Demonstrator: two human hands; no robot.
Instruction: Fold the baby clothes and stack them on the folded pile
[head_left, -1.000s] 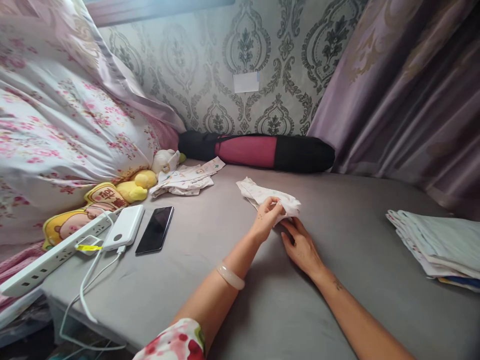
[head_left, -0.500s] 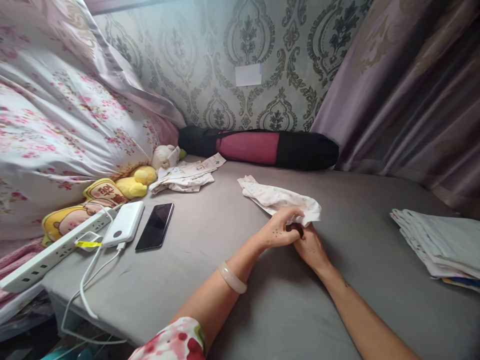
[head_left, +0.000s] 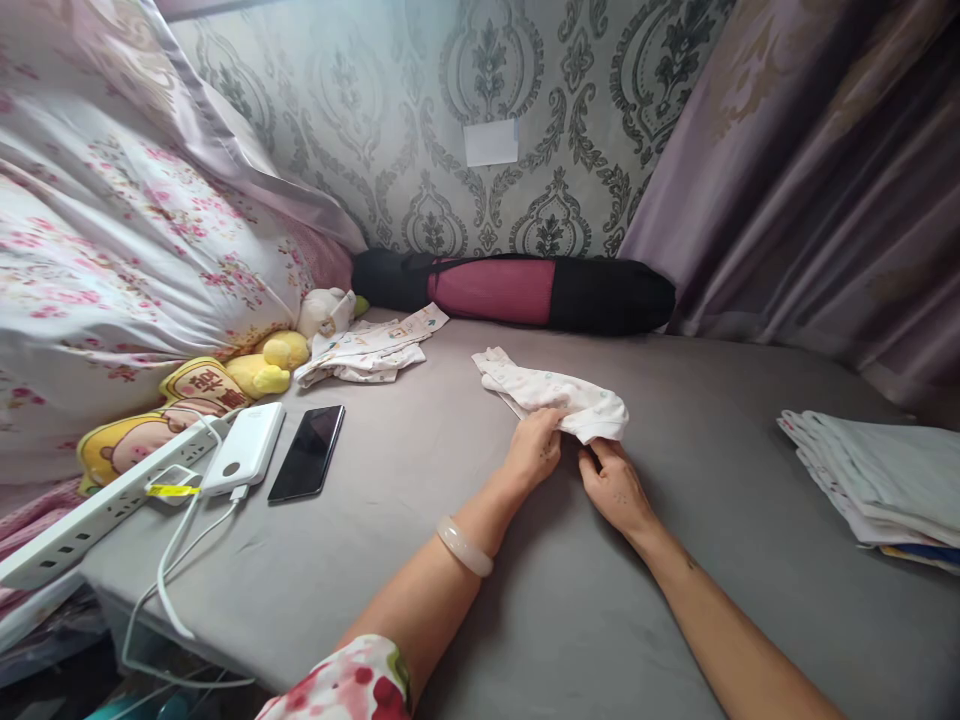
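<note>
In the head view, a white garment (head_left: 577,400) printed with small, faint pastel motifs lies near the middle of the grey cloth-covered surface (head_left: 420,520). It is bunched into a long, creased strip, its narrow end pointing away to the left and its rounder, plain-hemmed end nearest the person.

The left hand (head_left: 536,447) pinches the near edge, fingers bent, back upward; its forearm slants up to the right and wears a pale bangle (head_left: 464,546). The right hand (head_left: 616,487) comes in from the lower right, fingertips just under the hem, thumb slightly apart; whether it grips cannot be told. Small dark marks dot the backs of both hands.

At left, a yellow plush sign (head_left: 201,380) bears about 2 brown Chinese characters, not surely legible. A yellow tag (head_left: 172,490) near the power strip (head_left: 112,505) is too small to read.
</note>
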